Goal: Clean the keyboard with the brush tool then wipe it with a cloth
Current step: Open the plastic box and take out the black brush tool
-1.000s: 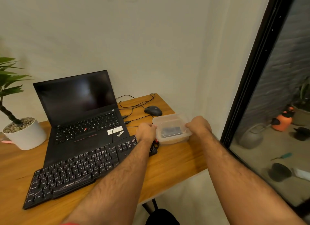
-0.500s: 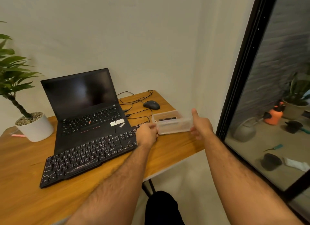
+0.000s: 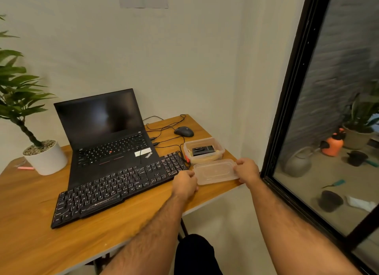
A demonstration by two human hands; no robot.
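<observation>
Head view: lid (image 3: 214, 171) now off the tub (image 3: 203, 150), where a second ago it sat closed between both hands; now lowered near the table (image 3: 30, 244) edge, just in front of the tub. Left hand (image 3: 184, 183) with fingers curled on the lid's left end, right hand (image 3: 247, 171) gripping the right end. Means access to the cleaning kit, brushing not yet begun. Inside the open tub: a black tool (image 3: 203, 151), likely the brush, lying on something pale yellow, perhaps the cloth. Keyboard (image 3: 119, 189) untouched, flat in front of the laptop (image 3: 106, 135), its right end just beside the tub.
</observation>
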